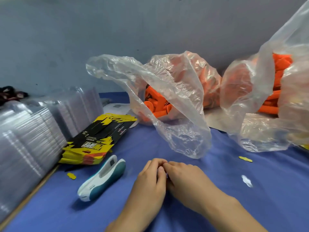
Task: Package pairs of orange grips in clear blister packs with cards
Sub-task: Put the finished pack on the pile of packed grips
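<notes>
Left hand and right hand were pressed together low centre, over the blue-covered desk. Fingers of both were curled, fingertips meeting. The contact point was hidden by the fingers, so I couldn't tell if the hands gripped something small or were just closed against each other.

Orange grips were loose in a crumpled clear bag on the desk behind the hands, its mouth sagging open toward the near side. More of them were in a second bag to the right, just beside the first and reaching up out of frame.

A stack of yellow-and-black cards lay left of the hands, well apart from them, fanned a little, with its left side against the blister packs. The clear blister packs were nested in long rows along the left edge, blurred.

A white-and-teal stapler-like tool lay on the desk between the cards and the left hand, touching neither.

A small yellow scrap lay right of the hands, another yellow bit sat near the cards, and a white scrap was at far right. A dark object behind the packs was too blurred to identify.
</notes>
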